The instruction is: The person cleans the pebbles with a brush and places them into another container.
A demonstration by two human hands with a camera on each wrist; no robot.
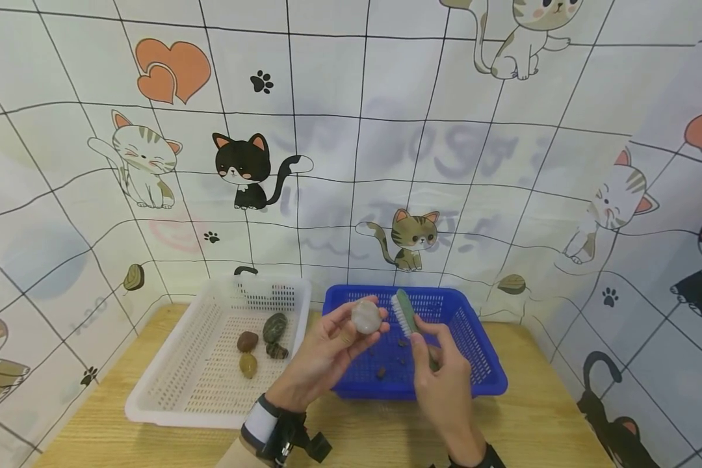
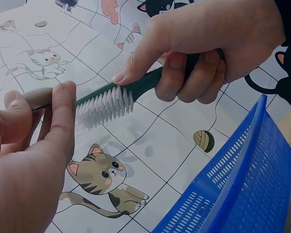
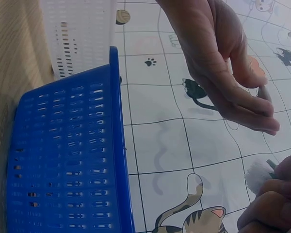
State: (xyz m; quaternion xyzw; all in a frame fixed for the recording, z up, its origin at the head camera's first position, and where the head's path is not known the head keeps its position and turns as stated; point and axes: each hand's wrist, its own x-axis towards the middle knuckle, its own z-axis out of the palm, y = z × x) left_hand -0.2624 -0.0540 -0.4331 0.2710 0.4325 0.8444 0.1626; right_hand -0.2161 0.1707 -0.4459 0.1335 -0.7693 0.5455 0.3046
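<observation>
My left hand (image 1: 322, 354) pinches a smooth, pale grey stone (image 1: 365, 316) between thumb and fingers, above the left part of the blue basket (image 1: 491, 374). In the left wrist view the same stone (image 2: 39, 98) shows edge-on between the fingertips. My right hand (image 1: 449, 383) grips the handle of a green brush (image 1: 405, 309) with white bristles (image 2: 104, 108). In the head view the brush stands tilted just right of the stone, with a small gap between them. From the right wrist, the brush head (image 3: 259, 175) appears apart from the left hand (image 3: 223, 73).
A white basket (image 1: 169, 396) on the left holds several larger stones, among them a yellowish one (image 1: 248, 365) and a dark green one (image 1: 275, 327). Several small stones lie in the blue basket. Both baskets stand on a wooden table (image 1: 532, 416) against a cat-print sheet (image 1: 327, 149).
</observation>
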